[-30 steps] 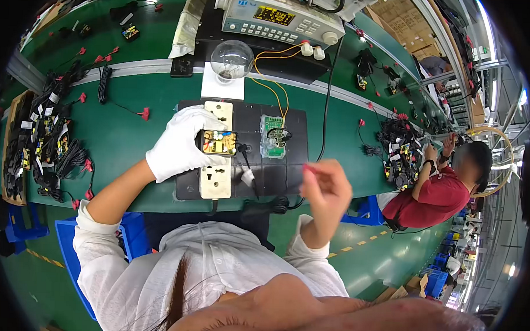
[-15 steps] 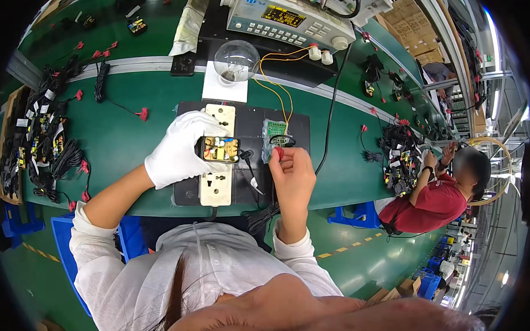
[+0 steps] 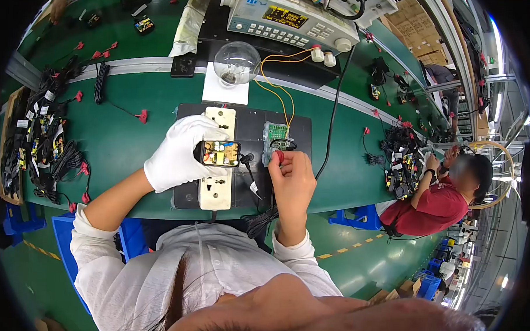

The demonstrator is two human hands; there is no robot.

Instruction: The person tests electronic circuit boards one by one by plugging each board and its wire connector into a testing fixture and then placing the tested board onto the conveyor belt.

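Observation:
My left hand, in a white glove, grips an open black case with a yellow circuit board over the cream socket strip. A black cable with a white tag runs from the case's right side. My bare right hand pinches a small red connector at the lower end of the green circuit board on the black panel. Fingers hide part of the connector. Orange wires lead up from the green board.
Behind the panel stand a glass bulb and a bench meter. Piles of cabled boards lie left and right. A co-worker in red sits at the right. Another person's hand shows at the upper left.
My right hand has come in from the right to the green board with the red connector. My left hand keeps its hold on the case. A person's hand has appeared at the upper left.

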